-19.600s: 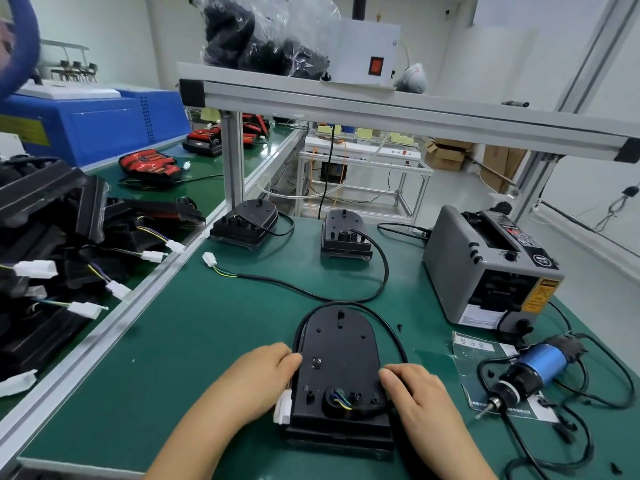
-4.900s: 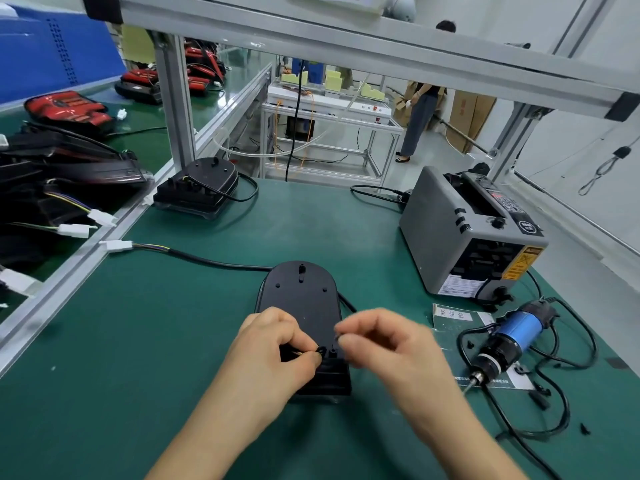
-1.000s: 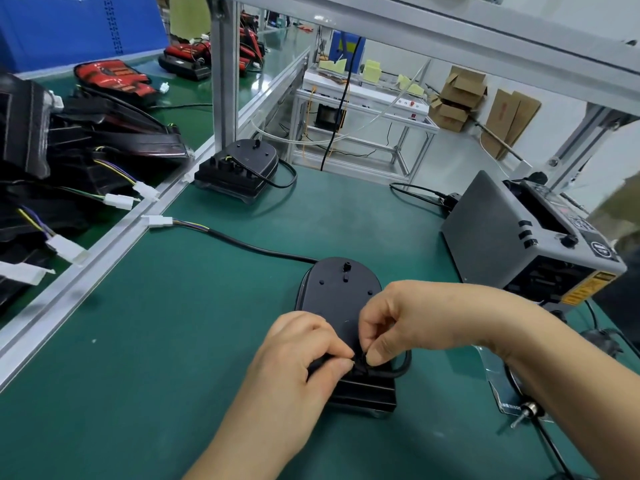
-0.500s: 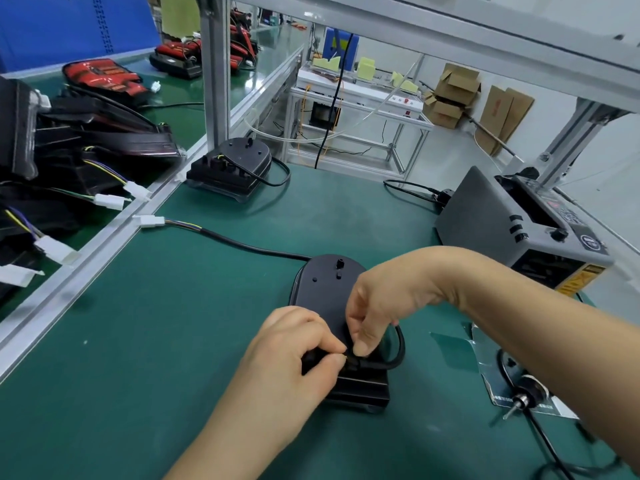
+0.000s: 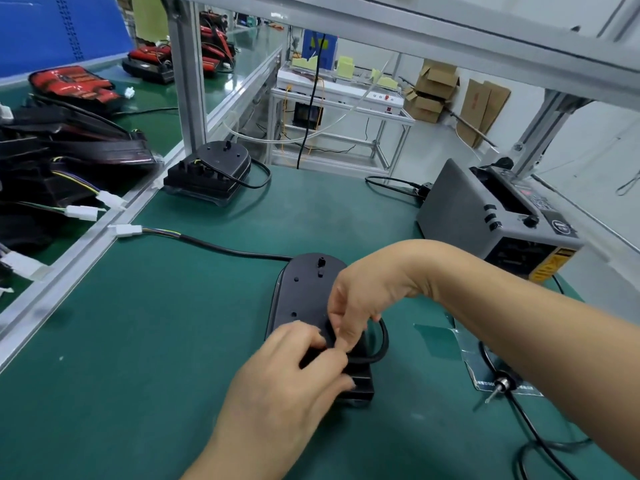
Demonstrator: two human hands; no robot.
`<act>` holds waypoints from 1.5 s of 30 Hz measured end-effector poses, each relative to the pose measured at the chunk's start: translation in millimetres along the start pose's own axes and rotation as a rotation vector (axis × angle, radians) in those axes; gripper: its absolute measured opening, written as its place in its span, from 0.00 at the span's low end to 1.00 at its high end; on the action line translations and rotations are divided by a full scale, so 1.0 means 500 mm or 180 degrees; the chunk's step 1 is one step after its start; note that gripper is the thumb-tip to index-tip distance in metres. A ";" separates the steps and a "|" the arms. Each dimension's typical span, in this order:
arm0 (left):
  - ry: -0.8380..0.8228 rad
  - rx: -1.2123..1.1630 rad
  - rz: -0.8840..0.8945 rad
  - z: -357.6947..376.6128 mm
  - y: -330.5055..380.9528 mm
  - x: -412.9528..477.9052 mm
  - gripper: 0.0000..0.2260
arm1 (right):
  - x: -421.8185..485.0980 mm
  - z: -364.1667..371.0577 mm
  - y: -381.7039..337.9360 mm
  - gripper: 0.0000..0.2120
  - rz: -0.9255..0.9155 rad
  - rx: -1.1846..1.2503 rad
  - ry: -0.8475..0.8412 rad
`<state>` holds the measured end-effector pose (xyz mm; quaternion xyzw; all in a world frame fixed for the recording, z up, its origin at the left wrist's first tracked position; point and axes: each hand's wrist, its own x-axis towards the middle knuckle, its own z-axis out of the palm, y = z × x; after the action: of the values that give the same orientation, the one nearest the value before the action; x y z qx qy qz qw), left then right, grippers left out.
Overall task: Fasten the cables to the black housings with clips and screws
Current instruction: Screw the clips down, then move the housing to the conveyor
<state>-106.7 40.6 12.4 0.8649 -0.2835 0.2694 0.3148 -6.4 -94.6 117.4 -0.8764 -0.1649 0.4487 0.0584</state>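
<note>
Right hand (image 5: 367, 292) has arched higher, fingers pinching cable (image 5: 382, 341) against housing (image 5: 301, 289).

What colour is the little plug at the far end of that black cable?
The plug is white; the head view shows it best.

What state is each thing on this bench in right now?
left hand, grips the cable against the black housing.
right hand, pinches the cable from above.
black housing, flat on the mat.
cable, looped past the housing's right edge.
white connector, unplugged, on the mat.
second housing, at the back, untouched.
screwdriver, lying on the mat, untouched.
grey machine, standing; power unclear.
</note>
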 end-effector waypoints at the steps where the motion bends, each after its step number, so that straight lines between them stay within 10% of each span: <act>1: 0.0070 0.0024 -0.0042 0.002 0.002 0.001 0.09 | 0.001 0.000 0.001 0.10 -0.0008 0.0011 0.0008; 17: 0.0266 0.0035 0.0185 0.012 -0.009 -0.009 0.07 | -0.009 0.012 0.013 0.08 -0.0155 0.0150 0.0244; 31: 0.0319 -0.0049 0.0057 0.002 0.009 0.005 0.04 | -0.058 0.116 0.078 0.04 -0.0530 0.1754 0.1777; 37: 0.0327 -0.0079 0.0170 0.005 0.003 0.005 0.06 | -0.186 0.130 0.284 0.05 0.1265 0.2019 0.3583; 41: 0.0366 -0.0105 0.0215 0.008 -0.001 0.003 0.04 | -0.225 0.176 0.435 0.18 0.2647 0.2021 0.3015; 45: 0.0331 -0.0111 0.0180 0.009 -0.004 0.001 0.04 | -0.203 0.203 0.481 0.23 0.2592 0.3182 0.2786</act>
<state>-103.5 38.6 8.8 0.8357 -0.2958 0.3178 0.3364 -86.6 -359.8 75.0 -0.8348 0.4298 0.0691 0.3369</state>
